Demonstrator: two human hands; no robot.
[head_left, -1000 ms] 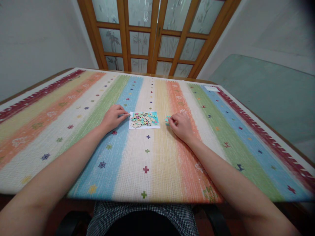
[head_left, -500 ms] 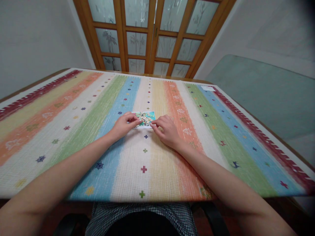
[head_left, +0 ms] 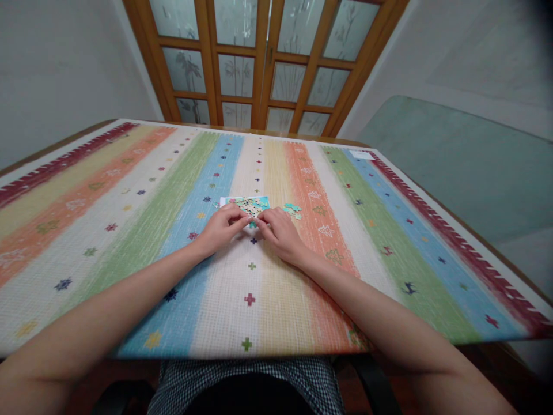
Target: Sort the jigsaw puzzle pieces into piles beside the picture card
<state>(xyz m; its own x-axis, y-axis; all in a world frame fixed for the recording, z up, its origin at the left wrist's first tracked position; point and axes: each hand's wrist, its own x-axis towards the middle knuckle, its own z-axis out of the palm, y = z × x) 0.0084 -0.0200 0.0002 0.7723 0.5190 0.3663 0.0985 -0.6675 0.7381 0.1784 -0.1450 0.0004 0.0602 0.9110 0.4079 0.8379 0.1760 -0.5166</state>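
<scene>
A small heap of jigsaw pieces [head_left: 249, 204], mostly cream, green and teal, lies on a white-edged sheet [head_left: 223, 201] in the middle of the table. My left hand [head_left: 222, 229] and my right hand [head_left: 279, 231] meet at the near side of the heap, fingertips pinched and almost touching. A teal jigsaw piece [head_left: 253, 225] shows just below the fingertips, at the pinch of both hands; its outline is partly covered. Just beyond my right hand, a cluster of teal and pale green jigsaw pieces [head_left: 292, 210] rests on the cloth.
A striped tablecloth [head_left: 228, 300] with small printed figures covers the table. Near the far right corner lies a white slip [head_left: 362, 155]. Wooden doors with frosted panes [head_left: 259, 75] stand behind the table, and a pale green panel [head_left: 458, 167] is at the right.
My right hand has moved left until its fingertips meet those of my left hand. The pieces at the right, formerly covered by it, now show. The view has shifted slightly.
</scene>
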